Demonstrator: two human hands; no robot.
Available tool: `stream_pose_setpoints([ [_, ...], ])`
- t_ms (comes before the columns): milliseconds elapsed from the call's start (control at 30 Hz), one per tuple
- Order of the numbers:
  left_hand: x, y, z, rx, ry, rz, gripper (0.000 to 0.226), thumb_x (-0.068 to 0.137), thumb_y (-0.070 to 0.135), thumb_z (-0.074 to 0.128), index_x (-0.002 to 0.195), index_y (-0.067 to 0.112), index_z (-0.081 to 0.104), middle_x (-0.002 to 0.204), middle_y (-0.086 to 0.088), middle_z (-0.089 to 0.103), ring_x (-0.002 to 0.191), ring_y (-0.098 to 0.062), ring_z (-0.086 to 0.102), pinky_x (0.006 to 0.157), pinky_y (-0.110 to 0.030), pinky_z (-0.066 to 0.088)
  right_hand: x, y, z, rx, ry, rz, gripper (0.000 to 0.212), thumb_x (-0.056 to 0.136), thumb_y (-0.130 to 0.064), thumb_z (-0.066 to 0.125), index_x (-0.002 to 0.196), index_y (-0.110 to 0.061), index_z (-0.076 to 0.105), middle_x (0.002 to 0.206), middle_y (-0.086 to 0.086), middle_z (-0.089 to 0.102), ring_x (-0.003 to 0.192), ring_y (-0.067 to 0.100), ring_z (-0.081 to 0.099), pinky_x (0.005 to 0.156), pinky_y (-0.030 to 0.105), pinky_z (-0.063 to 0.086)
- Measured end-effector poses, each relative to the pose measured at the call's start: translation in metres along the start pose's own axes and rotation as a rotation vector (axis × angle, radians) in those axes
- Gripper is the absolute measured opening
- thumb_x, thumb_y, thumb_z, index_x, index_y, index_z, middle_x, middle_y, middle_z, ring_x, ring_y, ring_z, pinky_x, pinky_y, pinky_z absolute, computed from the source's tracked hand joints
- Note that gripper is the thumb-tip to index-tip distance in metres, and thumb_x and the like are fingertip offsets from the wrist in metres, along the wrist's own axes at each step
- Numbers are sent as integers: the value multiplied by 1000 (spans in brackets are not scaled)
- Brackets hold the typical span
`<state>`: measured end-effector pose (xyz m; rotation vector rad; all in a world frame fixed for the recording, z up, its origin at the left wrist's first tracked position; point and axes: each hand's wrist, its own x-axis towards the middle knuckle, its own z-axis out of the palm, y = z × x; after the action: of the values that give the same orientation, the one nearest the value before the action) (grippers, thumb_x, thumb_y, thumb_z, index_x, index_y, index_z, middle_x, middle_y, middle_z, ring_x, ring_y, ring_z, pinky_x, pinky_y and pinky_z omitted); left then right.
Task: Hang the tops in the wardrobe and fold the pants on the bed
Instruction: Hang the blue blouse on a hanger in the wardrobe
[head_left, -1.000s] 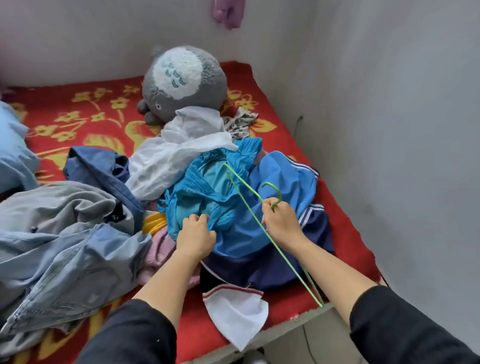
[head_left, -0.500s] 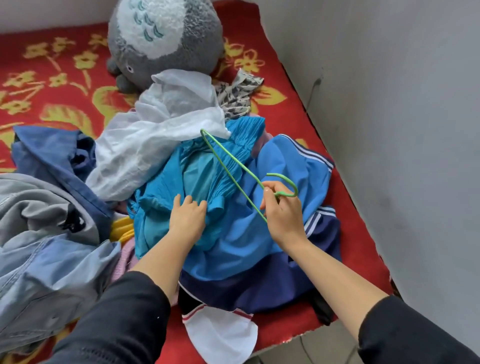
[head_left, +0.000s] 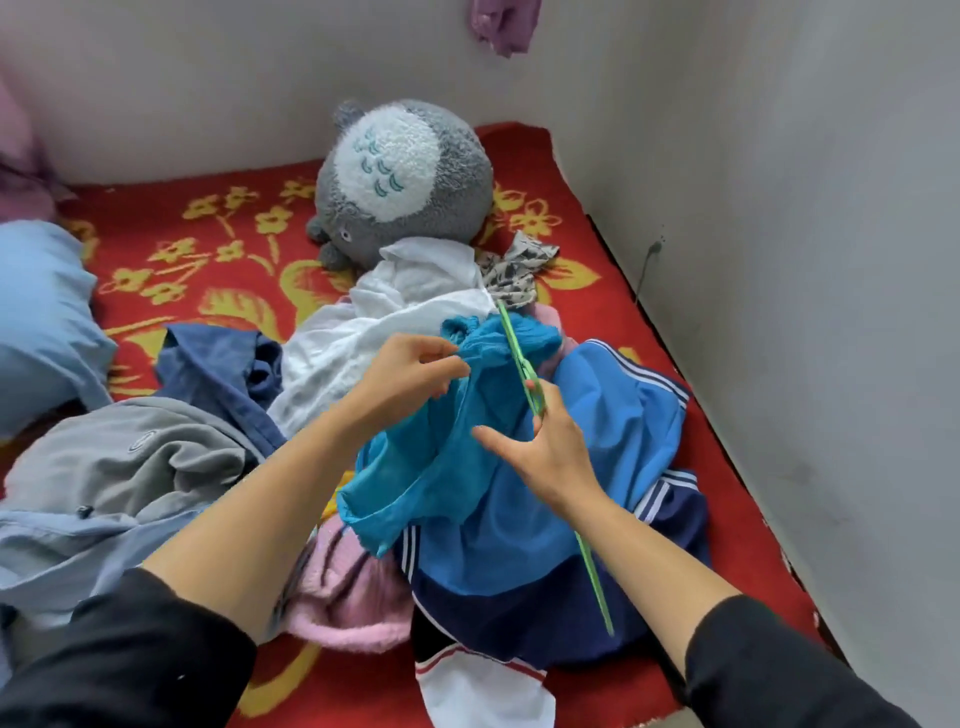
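The teal top lies crumpled in the middle of the frame. It sits on top of a blue track jacket, in the heap of clothes on the bed. The left hand pinches the top's upper edge, near what looks like the neck opening, and lifts that edge a little off the pile. The right hand has its fingers closed round a green hanger, with the thumb sticking out toward the left of the frame. The hanger's long axis runs on a diagonal, from the upper middle of the frame down to the lower right, passing under the right wrist. Its upper end sits right at the bunched edge of the top, just right of the left hand's pinch. I cannot tell whether that end is already inside the opening or only lying across the cloth. So the opening is up and to the left of the right hand's grip, close by, and the left hand is the nearer one to it. My guess is that the next move means sliding the hanger's upper end leftward into the neck while the left hand keeps the edge spread. The loose fabric could fold shut and block it. A white garment lies just beyond the top, in front of a grey plush toy. No wardrobe is in view.
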<state>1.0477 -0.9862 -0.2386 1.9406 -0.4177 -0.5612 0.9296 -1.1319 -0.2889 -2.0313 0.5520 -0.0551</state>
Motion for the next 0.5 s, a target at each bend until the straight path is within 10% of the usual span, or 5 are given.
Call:
stream_pose_setpoints([
  [133, -21, 53, -26, -265, -19, 93, 23, 85, 10, 57, 63, 6, 57, 51, 1, 52, 50, -11, 43, 53, -22, 36, -10, -42, 13, -22, 55, -5, 89, 66, -56, 77, 136, -21, 33, 136, -2, 45, 120, 17, 48, 100, 37, 43],
  [300, -48, 113, -66, -532, 32, 209, 17, 83, 14, 60, 89, 1, 69, 63, -4, 61, 53, -15, 51, 60, -23, 46, -18, -89, 8, 17, 195, -12, 49, 75, -40, 69, 108, -21, 38, 109, -7, 49, 103, 26, 55, 78, 38, 45],
  [500, -77, 184, -111, -619, 98, 332, 15, 93, 13, 53, 98, 9, 67, 76, -3, 70, 60, -15, 59, 60, -23, 50, -30, -155, -10, 269, 118, -88, 63, 69, -65, 69, 110, -26, 41, 108, -5, 56, 94, 8, 55, 69, 25, 45],
])
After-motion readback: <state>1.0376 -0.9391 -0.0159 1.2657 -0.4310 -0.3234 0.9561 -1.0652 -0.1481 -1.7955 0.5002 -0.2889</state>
